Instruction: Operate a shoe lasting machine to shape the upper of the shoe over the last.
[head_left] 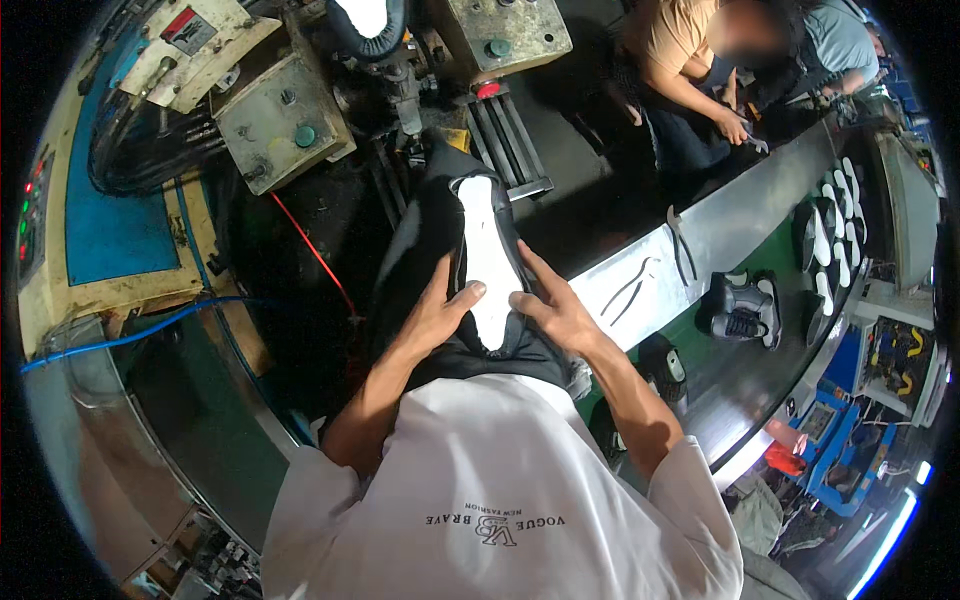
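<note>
Grimy cream-coloured metal control boxes (280, 135) stand ahead in the head view; slim grey metal pliers (634, 285) lie on the silver metal counter (745, 205). Over the lap, left hand (435, 308) and right hand (560, 312) grasp a black shoe with a white sole-shaped underside (489, 245), thumbs against it. That underside seems already set; whether its edges are fastened cannot be told.
</note>
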